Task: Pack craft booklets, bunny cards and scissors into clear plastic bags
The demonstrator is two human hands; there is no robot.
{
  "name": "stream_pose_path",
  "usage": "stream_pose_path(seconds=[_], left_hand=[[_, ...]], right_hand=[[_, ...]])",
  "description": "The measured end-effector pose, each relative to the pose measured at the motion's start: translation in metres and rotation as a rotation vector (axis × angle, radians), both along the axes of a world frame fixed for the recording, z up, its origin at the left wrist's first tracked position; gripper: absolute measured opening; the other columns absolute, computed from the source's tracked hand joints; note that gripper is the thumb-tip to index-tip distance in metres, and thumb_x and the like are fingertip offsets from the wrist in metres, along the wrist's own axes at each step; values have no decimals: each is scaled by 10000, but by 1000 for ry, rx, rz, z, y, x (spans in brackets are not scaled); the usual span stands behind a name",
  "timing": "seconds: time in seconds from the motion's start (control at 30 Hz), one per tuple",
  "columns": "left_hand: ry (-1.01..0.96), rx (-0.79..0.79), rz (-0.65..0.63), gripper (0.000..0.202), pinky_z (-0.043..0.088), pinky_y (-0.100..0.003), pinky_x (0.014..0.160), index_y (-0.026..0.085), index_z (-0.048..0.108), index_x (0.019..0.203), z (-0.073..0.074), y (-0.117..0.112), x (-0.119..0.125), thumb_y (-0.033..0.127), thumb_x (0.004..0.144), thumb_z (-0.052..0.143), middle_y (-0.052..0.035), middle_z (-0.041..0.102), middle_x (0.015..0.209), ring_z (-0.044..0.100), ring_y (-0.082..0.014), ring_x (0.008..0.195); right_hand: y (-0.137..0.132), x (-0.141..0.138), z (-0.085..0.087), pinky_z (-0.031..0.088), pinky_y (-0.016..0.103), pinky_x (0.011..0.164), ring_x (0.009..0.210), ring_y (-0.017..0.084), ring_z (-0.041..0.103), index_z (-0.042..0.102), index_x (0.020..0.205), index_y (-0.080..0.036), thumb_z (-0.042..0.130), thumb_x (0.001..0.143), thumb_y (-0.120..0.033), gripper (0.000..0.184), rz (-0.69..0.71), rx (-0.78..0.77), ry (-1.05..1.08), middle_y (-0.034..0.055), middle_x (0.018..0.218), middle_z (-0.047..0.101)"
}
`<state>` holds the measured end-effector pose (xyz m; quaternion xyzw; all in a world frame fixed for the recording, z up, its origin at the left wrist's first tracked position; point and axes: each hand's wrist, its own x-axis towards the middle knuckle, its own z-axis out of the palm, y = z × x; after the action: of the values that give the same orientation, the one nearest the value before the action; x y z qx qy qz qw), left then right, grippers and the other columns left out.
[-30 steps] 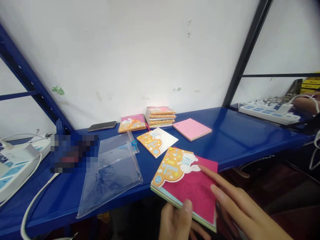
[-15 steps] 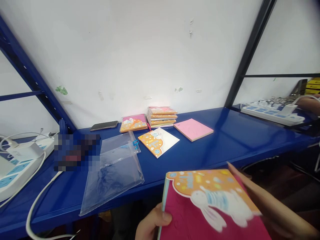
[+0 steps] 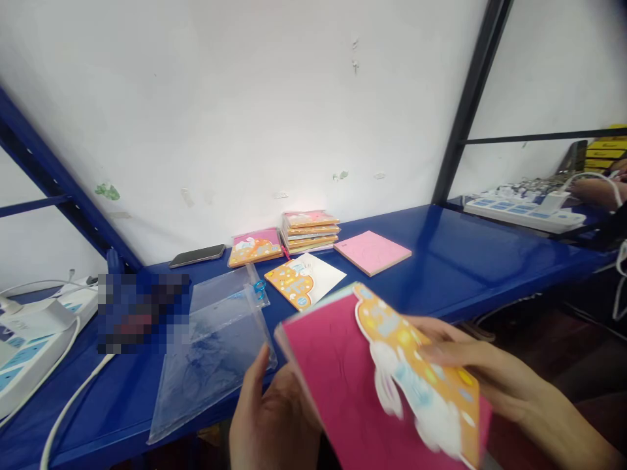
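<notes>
My right hand [image 3: 465, 365] grips a magenta notebook [image 3: 333, 365] by its right side, thumb on the orange strip with a white rabbit. The notebook is tilted in front of the table's edge, and pale layers show along its top edge. Beside its left edge, my left hand [image 3: 274, 411] is open with the thumb raised. Some of its fingers are hidden behind the notebook, so any light contact there is unclear. Beyond the notebook lies an orange-and-white notebook [image 3: 306, 277], with a pink pad [image 3: 373, 252] farther right.
Clear plastic bags [image 3: 210, 359] with a blue clasp lie on the blue table [image 3: 431, 261]. Against the wall are a notebook stack [image 3: 311, 232], another notebook [image 3: 255, 248] and a phone [image 3: 197, 256]. Power strips [image 3: 34, 352] and cables occupy the left; another person's arm [image 3: 595, 192] shows at far right.
The notebook has turned clockwise and shifted left. My left thumb has come off its cover, while my right hand has closed on its right side. The camera view has shifted slightly.
</notes>
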<state>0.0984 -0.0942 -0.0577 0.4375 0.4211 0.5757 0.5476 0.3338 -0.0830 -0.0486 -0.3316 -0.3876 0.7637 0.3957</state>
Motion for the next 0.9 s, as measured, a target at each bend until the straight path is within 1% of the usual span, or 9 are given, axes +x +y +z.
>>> stream_pose_path(seconds=[0.07,0.13,0.2,0.3,0.4,0.5,0.63,0.73,0.9], left_hand=[[9,0,-11,563,584,-536,915,240,735,1286,17,6,7,626,932,531,-119,806,1058,724,-392,1102],[30,4,-7,546,602,-481,883,227,649,1387,30,13,19,517,925,618,-106,797,1114,752,-352,1028],[156,102,78,514,603,-426,872,224,649,1356,34,24,31,399,877,714,-90,790,1136,752,-318,1008],[494,323,158,288,546,-439,947,214,728,1160,23,44,38,333,912,647,-91,776,1147,716,-313,1058],[639,308,138,262,518,-474,944,192,722,1123,5,56,38,328,919,628,-115,775,1089,705,-329,1037],[610,280,155,267,509,-456,955,201,699,1130,-1,59,39,335,901,662,-107,761,1102,696,-316,1061],[400,412,189,432,504,-413,1003,178,600,1271,10,68,48,342,885,704,-118,712,1224,675,-282,1134],[239,377,174,384,538,-377,949,168,591,1244,14,80,53,364,925,677,-107,731,1163,705,-254,1059],[340,269,137,384,502,-395,1010,164,602,1272,10,84,54,393,965,627,-135,718,1242,680,-273,1148]], right_hand=[[5,-9,5,588,430,944,1055,324,757,661,1368,-225,803,807,-338,590,-146,83,5,137,1221,764],[13,-15,8,589,470,943,1072,338,747,574,1452,-256,800,833,-376,670,-259,171,-43,134,1273,743],[24,-16,7,592,476,935,1074,336,744,563,1446,-280,811,830,-422,679,-363,278,-136,115,1272,746],[42,-3,-1,574,439,973,1096,315,732,686,1261,-263,820,820,-471,506,-470,460,-349,78,1237,764],[56,13,-10,564,451,992,1099,334,725,766,1081,-207,828,796,-502,415,-426,565,-582,89,1147,791],[62,18,-12,579,469,950,1041,344,740,797,1026,-191,802,813,-512,385,-348,593,-689,97,1084,805],[67,9,-6,572,467,969,1044,330,744,786,1072,-197,805,810,-488,392,-357,631,-687,79,1123,799],[72,1,-3,598,443,929,1039,321,751,741,1096,-181,850,757,-468,457,-397,571,-580,94,1136,794],[77,-10,-2,619,419,863,943,307,773,709,1066,-192,922,670,-432,510,-478,463,-310,81,1075,807]])
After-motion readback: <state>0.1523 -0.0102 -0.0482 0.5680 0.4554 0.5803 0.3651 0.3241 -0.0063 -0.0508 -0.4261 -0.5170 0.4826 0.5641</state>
